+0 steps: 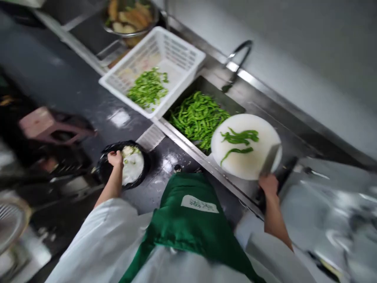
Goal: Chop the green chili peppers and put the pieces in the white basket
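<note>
My right hand (268,184) is wrapped round the handle of a kitchen knife (270,159), whose broad blade lies over the right edge of a round white cutting board (241,167). Several long green peppers (240,136) rest on that board. Off to the left, my left hand (115,158) is closed above a bin lined with a black bag (103,173). Whether anything is inside its fingers is hidden. White and pale green scraps (131,152) show in the bin. More green peppers (200,116) fill the sink beside the board.
A white plastic basket (182,59) with cut green pieces (149,86) stands over the sink's left side. Behind the sink is a black faucet (240,59). A metal bowl of vegetables (131,19) stands farther back. A pink stool (44,125) is on the floor at left.
</note>
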`<state>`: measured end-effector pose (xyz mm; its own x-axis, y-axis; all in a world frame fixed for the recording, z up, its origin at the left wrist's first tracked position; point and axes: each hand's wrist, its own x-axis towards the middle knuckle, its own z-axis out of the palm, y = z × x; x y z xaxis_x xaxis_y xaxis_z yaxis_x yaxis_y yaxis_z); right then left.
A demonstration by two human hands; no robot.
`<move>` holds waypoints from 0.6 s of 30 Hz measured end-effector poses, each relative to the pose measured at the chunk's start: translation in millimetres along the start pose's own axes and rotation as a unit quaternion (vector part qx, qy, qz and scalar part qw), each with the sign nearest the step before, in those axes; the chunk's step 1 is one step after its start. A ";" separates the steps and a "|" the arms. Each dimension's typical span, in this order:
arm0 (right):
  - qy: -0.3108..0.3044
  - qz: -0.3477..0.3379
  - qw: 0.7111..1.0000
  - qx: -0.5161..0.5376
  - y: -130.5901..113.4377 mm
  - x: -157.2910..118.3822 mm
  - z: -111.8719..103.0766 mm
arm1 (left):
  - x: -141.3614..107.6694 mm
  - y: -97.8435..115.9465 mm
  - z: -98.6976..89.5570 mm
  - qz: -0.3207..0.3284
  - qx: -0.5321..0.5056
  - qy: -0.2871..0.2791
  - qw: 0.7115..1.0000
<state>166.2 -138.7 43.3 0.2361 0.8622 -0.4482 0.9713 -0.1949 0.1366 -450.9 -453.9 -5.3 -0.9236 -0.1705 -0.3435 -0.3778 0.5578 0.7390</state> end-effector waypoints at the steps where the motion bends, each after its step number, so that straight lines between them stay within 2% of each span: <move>1: 0.003 -0.005 1.000 0.013 -4.5 0.4 0.9 | -5.2 8.1 21.9 0.047 -0.002 -0.022 0.999; 3: 0.019 0.000 0.999 0.038 -10.0 5.4 4.6 | -36.2 28.5 77.3 0.156 -0.020 -0.111 0.981; 5: 0.032 0.006 0.998 0.058 -11.4 10.6 7.2 | -95.9 53.9 139.9 0.264 -0.049 -0.234 0.934; 7: 0.031 -0.005 0.997 0.071 -10.5 12.4 6.6 | -175.1 79.6 199.6 0.383 -0.073 -0.377 0.840; 9: 0.020 -0.017 0.996 0.083 -6.7 11.8 3.5 | -257.6 99.3 251.4 0.494 -0.030 -0.494 0.715; 10: 0.013 -0.021 0.996 0.090 -3.3 11.7 1.7 | -295.3 105.2 273.7 0.533 0.003 -0.534 0.657; 11: 0.006 -0.024 0.995 0.097 1.1 12.3 0.1 | -329.0 107.9 293.4 0.565 0.050 -0.560 0.603; 12: -0.001 -0.026 0.994 0.104 6.4 13.8 -1.3 | -358.0 107.4 310.6 0.589 0.096 -0.561 0.574; 13: -0.006 -0.027 0.993 0.111 12.2 16.3 -2.4 | -382.1 104.2 325.4 0.606 0.135 -0.550 0.558; 15: -0.010 -0.031 0.992 0.119 22.8 24.1 -4.6 | -416.6 92.3 348.5 0.631 0.193 -0.517 0.545; 18: -0.007 -0.058 0.992 0.112 29.0 40.9 -11.7 | -445.0 72.4 370.1 0.657 0.234 -0.487 0.526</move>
<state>203.7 -103.7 39.3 0.1203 0.8784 -0.4626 0.9741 -0.1943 -0.1156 -43.0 -37.1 -13.4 0.1912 0.9814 -0.0164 0.8118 -0.1487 0.5647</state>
